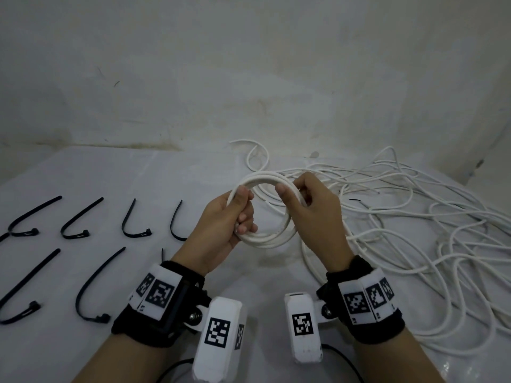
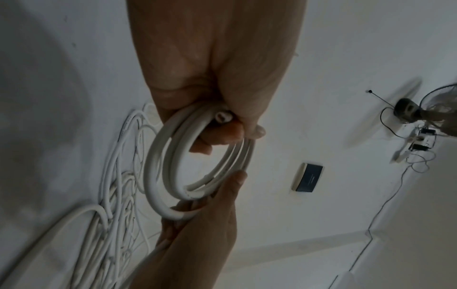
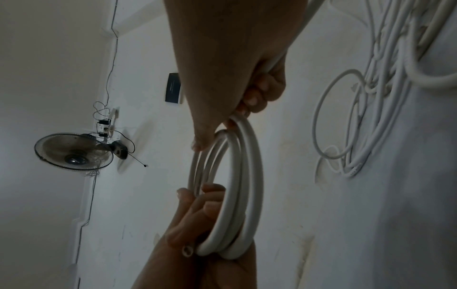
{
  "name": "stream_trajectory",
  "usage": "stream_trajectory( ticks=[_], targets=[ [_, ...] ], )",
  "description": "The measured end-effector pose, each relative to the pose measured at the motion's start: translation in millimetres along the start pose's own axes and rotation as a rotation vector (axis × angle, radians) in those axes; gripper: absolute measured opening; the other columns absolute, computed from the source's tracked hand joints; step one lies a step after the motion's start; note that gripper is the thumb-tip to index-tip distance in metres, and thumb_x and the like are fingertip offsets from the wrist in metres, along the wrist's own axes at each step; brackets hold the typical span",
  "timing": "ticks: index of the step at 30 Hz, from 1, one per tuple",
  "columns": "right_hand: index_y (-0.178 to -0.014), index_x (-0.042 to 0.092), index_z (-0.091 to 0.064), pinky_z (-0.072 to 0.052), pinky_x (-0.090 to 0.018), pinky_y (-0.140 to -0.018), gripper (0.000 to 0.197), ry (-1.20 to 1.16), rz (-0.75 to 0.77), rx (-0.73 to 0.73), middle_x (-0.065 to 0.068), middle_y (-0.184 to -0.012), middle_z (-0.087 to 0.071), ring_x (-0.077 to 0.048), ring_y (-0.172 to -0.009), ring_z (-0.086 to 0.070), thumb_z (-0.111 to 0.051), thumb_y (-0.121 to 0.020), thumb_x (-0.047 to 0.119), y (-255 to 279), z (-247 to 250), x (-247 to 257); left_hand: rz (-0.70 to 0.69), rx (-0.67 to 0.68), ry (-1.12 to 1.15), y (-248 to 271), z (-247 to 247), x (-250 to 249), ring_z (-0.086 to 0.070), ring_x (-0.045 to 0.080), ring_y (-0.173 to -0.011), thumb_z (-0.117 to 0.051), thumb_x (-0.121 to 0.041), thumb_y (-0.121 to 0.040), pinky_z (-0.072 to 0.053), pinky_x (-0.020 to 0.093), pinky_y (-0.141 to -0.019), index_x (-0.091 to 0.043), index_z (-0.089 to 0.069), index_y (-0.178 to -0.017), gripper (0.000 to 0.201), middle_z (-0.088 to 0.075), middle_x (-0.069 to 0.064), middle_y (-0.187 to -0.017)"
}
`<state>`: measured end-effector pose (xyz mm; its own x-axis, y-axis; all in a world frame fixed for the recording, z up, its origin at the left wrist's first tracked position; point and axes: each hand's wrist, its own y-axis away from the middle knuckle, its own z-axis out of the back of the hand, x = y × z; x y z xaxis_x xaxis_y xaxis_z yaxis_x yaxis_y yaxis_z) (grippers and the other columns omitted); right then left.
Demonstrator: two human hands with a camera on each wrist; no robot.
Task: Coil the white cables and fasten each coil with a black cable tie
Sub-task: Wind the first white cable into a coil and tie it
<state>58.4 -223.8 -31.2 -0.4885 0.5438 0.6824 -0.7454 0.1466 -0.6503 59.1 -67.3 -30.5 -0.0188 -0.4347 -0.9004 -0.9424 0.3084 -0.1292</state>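
A white cable coil [image 1: 272, 236] of several loops is held above the table between both hands. My left hand [image 1: 231, 219] grips its left side, fingers curled round the bundle and over the cut cable end [image 2: 222, 118]. My right hand [image 1: 302, 194] grips the coil's upper right part, thumb on top. The coil [image 2: 160, 172] shows as a ring in the left wrist view, and the coil [image 3: 237, 185] shows edge-on in the right wrist view. From the right hand the cable runs back into the loose white cables [image 1: 414, 217] on the table. Several black cable ties [image 1: 74, 219] lie at left.
The white table [image 1: 138, 175] meets a pale wall [image 1: 249, 78] at the back. The tangle of loose cable [image 3: 366, 97] covers the right half. A wall fan [image 3: 74, 151] and a dark wall box [image 2: 307, 178] show in the wrist views.
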Motion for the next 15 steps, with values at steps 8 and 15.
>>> stream_trajectory(
  ticks=[8,15],
  targets=[
    [-0.099,0.005,-0.071,-0.035,-0.014,-0.055,0.027,-0.313,-0.097,0.080,0.007,-0.064,-0.056,-0.003,-0.053,-0.046,-0.047,-0.100,0.019,-1.5,-0.6,2.4,0.194,0.053,0.211,-2.0,2.5,-1.9,-0.027,0.005,-0.033,-0.047,-0.049,-0.082,-0.040,0.018,-0.046,-0.015,-0.042,-0.069,0.036,-0.026,-0.006,-0.045],
    [-0.095,0.003,-0.072,-0.036,-0.005,-0.056,0.020,-0.324,-0.138,-0.098,0.023,-0.047,-0.054,0.007,-0.050,-0.051,-0.053,-0.096,0.009,-1.2,-0.4,2.8,0.261,0.094,0.263,0.8,1.5,-3.1,-0.024,0.003,-0.028,-0.051,-0.032,-0.079,-0.037,0.016,-0.041,-0.017,-0.037,-0.064,0.025,-0.025,-0.008,-0.040]
  ],
)
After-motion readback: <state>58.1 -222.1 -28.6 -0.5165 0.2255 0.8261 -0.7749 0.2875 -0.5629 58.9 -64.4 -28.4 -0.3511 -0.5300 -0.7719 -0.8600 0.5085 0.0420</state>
